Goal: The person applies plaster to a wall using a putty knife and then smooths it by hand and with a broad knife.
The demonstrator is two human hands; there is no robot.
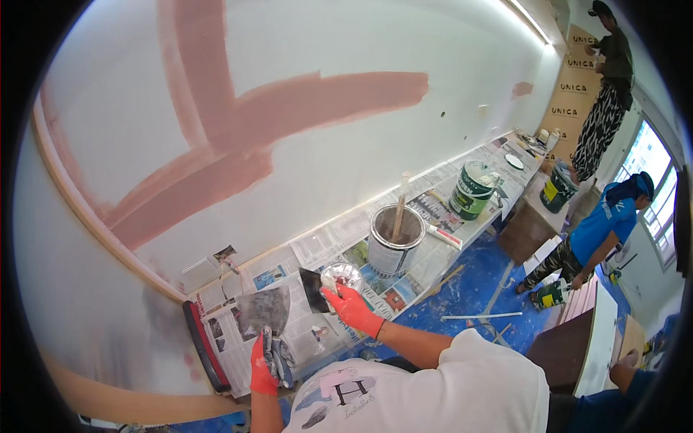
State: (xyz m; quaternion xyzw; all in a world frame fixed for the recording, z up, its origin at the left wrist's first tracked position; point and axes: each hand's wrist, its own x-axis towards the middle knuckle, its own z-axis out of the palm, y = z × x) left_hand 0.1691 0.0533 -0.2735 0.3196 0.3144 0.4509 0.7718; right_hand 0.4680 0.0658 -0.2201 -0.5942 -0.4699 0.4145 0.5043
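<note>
My left hand, in an orange-red glove, is closed around a smeared grey putty knife with a wide blade. A crumpled-looking grey mass shows beside those fingers; I cannot tell whether it belongs to the tool. My right hand, gloved alike, grips a scraper with a black blade. Its pale handle lies beside a small open tin with reddish smears inside, partly behind my fingers. Both hands are over newspaper spread along the worktop.
A large open can with a stirring stick stands beyond the tin, near a white-and-red tube. A green bucket is farther along. Pinkish patches mark the wall. Two people work at right, one standing higher up. Blue sheeting covers the floor.
</note>
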